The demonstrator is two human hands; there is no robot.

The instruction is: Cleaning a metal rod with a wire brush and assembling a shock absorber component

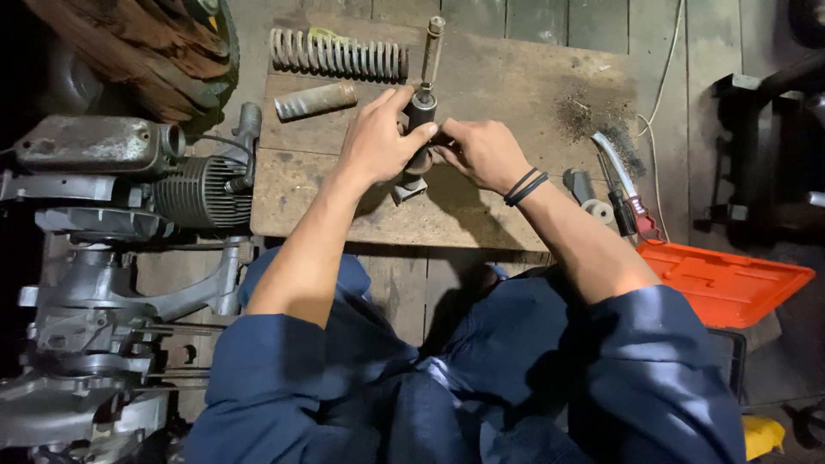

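I sit over a wooden board [481, 206] on the floor, both hands on a dark shock absorber [420, 112] lying roughly upright across the middle of it. My left hand [375, 142] wraps around its body, thumb and fingers closed on the dark cylinder just below the thin rod [432, 51] that sticks out toward the far edge. My right hand [483, 153] pinches the same body from the other side, fingertips tight against it; black bands [525, 186] sit on that wrist. The lower end of the shock absorber pokes out below my left palm, touching the board. I can't tell exactly what my right fingertips press on, it's hidden behind the left hand.

Far side of the board: a coil spring [338, 55] lies flat, well apart from my hands. Just below it, a rusty tube [315, 100] lies near my left hand, not touching. On the right edge of the board, a wire brush [620, 167] next to a patch of dark dust [593, 116]. An orange case lid [724, 283] rests on the floor by my right elbow. An engine [129, 206] with a finned cylinder sits left of the board.
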